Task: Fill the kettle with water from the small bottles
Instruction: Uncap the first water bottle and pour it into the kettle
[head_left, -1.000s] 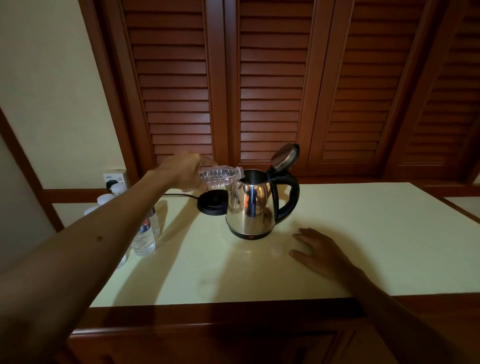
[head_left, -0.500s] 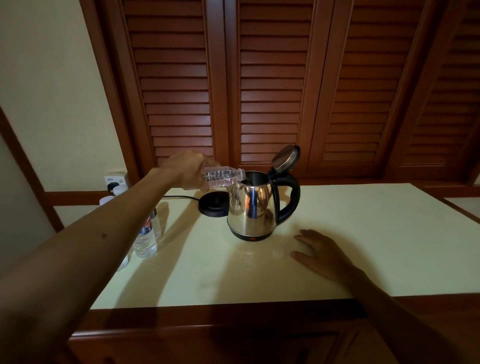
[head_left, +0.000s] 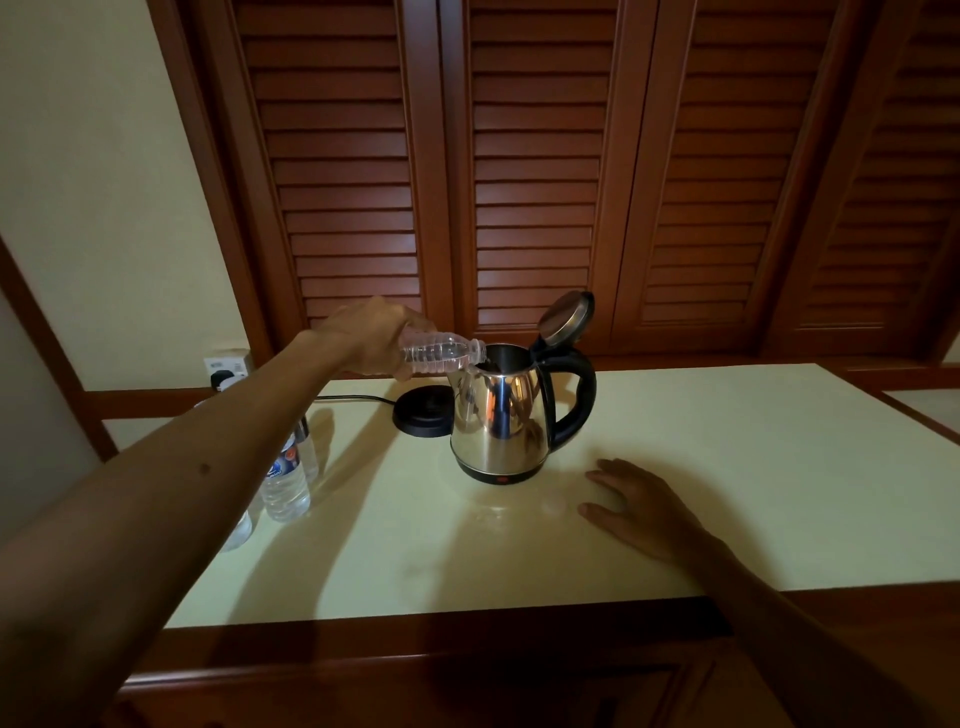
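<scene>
Left hand (head_left: 371, 335) curled round the base end of a small clear bottle (head_left: 441, 354), held nearly horizontal with its neck tipped just over the open mouth of the kettle (head_left: 498, 415). Some water visible inside the tilted bottle; any stream into the kettle too fine to make out. Kettle of polished steel with black handle (head_left: 576, 400), upright near the middle of the pale desk (head_left: 727, 467), directly on the desk top rather than on its base; lid (head_left: 563, 318) hinged up and back above the handle. Round black power base (head_left: 423, 417) just behind and left of the kettle, touching or nearly so, with a black cord (head_left: 353, 399) running left toward a wall socket (head_left: 228, 368). Right hand (head_left: 644, 506) flat on the desk, palm down, fingers straight and slightly spread, holding nothing, near the kettle's right front but apart from it. Further small bottles (head_left: 285, 478) upright at the desk's left edge, partly hidden behind the left forearm; exact count unclear. Louvred wooden shutters (head_left: 535, 171) along the wall behind the desk.
</scene>
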